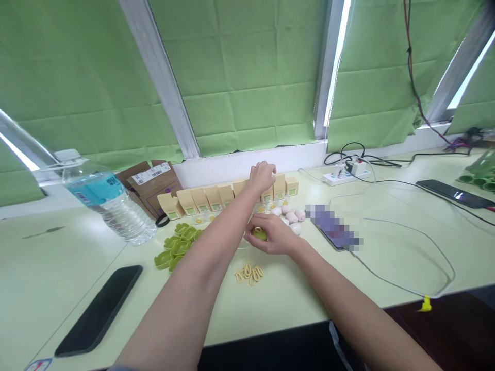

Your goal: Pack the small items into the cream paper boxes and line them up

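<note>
My left hand reaches over the row of small tan boxes, its fingers curled down beside a box. What those fingers hold, if anything, is hidden. Nearer to me, my right hand is closed around a small green piece with a yellowish ring on top. Several pale pink and white egg-shaped pieces lie just beyond that hand. A heap of green shaped trays is left of my left forearm. Several loose yellow rings lie on the table in front. Small clear cups with yellow inside stand before the boxes.
A large water bottle leans at the left beside an open cardboard box. One dark phone lies front left; another phone, with a charging cable, lies right. A power strip and black cables are at the back.
</note>
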Available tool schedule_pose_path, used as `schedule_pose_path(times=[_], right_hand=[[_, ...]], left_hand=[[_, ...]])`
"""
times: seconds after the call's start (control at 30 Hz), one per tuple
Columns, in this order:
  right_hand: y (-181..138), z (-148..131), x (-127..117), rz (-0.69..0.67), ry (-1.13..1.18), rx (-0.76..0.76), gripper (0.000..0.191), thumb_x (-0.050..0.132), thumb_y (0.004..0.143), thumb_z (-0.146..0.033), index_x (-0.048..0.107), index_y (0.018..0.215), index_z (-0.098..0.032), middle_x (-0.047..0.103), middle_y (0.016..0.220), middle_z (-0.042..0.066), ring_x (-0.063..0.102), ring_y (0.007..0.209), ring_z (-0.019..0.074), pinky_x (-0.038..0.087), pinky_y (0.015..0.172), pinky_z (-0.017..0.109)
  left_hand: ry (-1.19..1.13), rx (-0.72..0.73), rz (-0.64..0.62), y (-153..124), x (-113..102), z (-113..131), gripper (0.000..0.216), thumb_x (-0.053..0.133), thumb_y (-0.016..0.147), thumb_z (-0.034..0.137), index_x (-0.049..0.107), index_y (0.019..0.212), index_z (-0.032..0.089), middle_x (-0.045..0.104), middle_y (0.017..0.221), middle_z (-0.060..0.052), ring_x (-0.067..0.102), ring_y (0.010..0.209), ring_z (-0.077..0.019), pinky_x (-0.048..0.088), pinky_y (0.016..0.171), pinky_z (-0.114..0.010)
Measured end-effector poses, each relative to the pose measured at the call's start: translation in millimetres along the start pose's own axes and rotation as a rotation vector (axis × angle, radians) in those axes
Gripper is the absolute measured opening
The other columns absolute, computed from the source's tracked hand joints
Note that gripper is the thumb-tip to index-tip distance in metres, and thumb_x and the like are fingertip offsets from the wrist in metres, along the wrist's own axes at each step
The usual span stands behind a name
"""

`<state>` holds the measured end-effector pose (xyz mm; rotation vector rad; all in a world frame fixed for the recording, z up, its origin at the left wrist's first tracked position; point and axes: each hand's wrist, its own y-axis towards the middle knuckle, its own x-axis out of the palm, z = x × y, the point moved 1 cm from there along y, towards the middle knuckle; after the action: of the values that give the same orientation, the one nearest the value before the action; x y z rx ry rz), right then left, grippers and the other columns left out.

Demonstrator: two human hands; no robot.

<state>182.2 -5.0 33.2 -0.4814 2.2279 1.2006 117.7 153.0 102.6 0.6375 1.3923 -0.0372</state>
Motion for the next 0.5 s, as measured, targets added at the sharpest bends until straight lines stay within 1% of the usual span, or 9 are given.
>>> schedule_pose_path(times=[0.1,0.17,0.23,0.3,0.33,0.4,0.47,0.5], right_hand=[[-1,3,-1,-0.016,-0.041,0.038,0.011,0.06,0.091,-0.028,0.062,0.084,-0.02,0.065,0.081,0.003,0.058,0.071,0.016,0.043,0.068,0.028],[-1,4,-2,-0.012,-0.065,0.064,0.011,0.06,0.091,-0.028,0.062,0.084,-0.02,0.065,0.081,0.003,0.058,0.072,0.0159,0.043,0.069,0.028],[-2,6,-2,-0.001,-0.09,0.106,0.011,0.06,0.091,-0.027,0.062,0.083,-0.02,0.065,0.082,0.003,0.058,0.072,0.0158,0.042,0.069,0.028],[-2,7,-3,0.009,-0.118,0.148,0.01,0.06,0.091,-0.026,0.062,0.083,-0.02,0.065,0.082,0.003,0.058,0.072,0.0156,0.042,0.069,0.028],[-2,7,-3,0.011,-0.13,0.164,0.01,0.06,0.091,-0.026,0.062,0.083,-0.02,0.065,0.083,0.003,0.058,0.072,0.0156,0.042,0.07,0.028],[-1,7,-4,0.011,-0.153,0.184,0.011,0.06,0.091,-0.026,0.062,0.084,-0.02,0.065,0.083,0.003,0.059,0.073,0.0159,0.041,0.07,0.028],[-1,8,-5,0.008,-0.17,0.198,0.011,0.059,0.092,-0.027,0.062,0.084,-0.02,0.064,0.083,0.003,0.059,0.075,0.0164,0.041,0.07,0.029],[-1,8,-5,0.009,-0.177,0.203,0.011,0.059,0.092,-0.027,0.062,0.084,-0.02,0.064,0.083,0.003,0.059,0.076,0.0167,0.04,0.07,0.029]], left_hand=[[-0.094,0.041,0.073,-10,-16,-5,0.021,0.058,0.087,0.025,0.07,0.104,0.023,0.066,0.109,-0.009,0.059,0.106,-0.0257,0.043,0.096,-0.042],[-0.24,0.056,0.139,-23,-28,-9,0.018,0.055,0.088,0.023,0.07,0.098,0.022,0.069,0.103,-0.007,0.062,0.098,-0.0218,0.046,0.093,-0.038],[-0.416,0.054,0.181,-42,-38,-15,0.017,0.053,0.088,0.022,0.069,0.094,0.021,0.071,0.096,-0.004,0.064,0.091,-0.0183,0.048,0.087,-0.033],[-0.575,0.015,0.185,-66,-43,-23,0.017,0.053,0.088,0.025,0.069,0.093,0.02,0.073,0.092,-0.003,0.066,0.087,-0.017,0.05,0.083,-0.03],[-0.642,-0.014,0.179,-80,-44,-27,0.018,0.054,0.089,0.028,0.069,0.094,0.02,0.073,0.091,-0.003,0.066,0.087,-0.0171,0.05,0.081,-0.029],[-0.777,-0.06,0.137,-108,-43,-37,0.025,0.053,0.091,0.037,0.069,0.099,0.019,0.074,0.097,-0.005,0.067,0.091,-0.0181,0.052,0.082,-0.03],[-0.862,-0.08,0.053,-135,-42,-46,0.036,0.052,0.093,0.047,0.068,0.108,0.019,0.073,0.108,-0.007,0.067,0.101,-0.0203,0.052,0.09,-0.033],[-0.884,-0.065,-0.024,-147,-40,-49,0.04,0.052,0.093,0.052,0.068,0.113,0.021,0.072,0.116,-0.007,0.065,0.108,-0.0215,0.05,0.095,-0.034]])
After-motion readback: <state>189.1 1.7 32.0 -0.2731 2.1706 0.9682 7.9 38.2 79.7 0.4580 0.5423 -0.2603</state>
